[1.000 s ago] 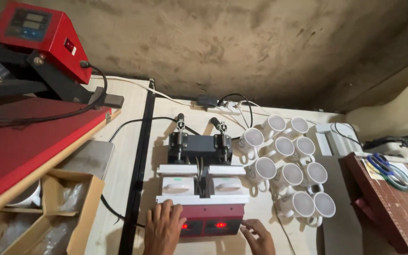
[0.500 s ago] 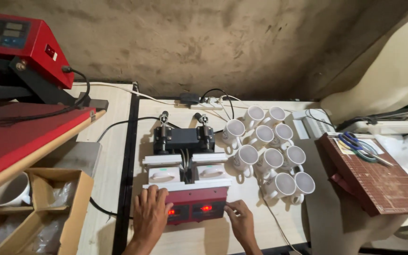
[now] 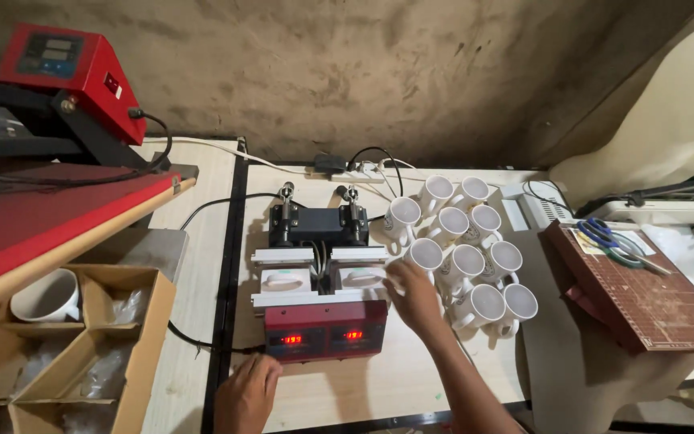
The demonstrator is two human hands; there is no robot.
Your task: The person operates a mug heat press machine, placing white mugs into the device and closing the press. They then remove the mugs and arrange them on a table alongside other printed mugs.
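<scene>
Since half a second ago, the right hand point(image 3: 413, 296) has lifted off the red twin-station mug press point(image 3: 321, 277) toward the cluster of white ceramic mugs point(image 3: 466, 239) on the pale wooden tabletop point(image 3: 379, 378), fingers loosely spread, holding nothing. Flat before the press, the left hand point(image 3: 246, 394) is cut off below. Rough concrete wall point(image 3: 363, 72) behind.

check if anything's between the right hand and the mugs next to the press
Nothing visible does. The right hand is already at the group of white mugs, its fingers by the nearest mug, beside the press. Actual contact is hard to tell.
</scene>
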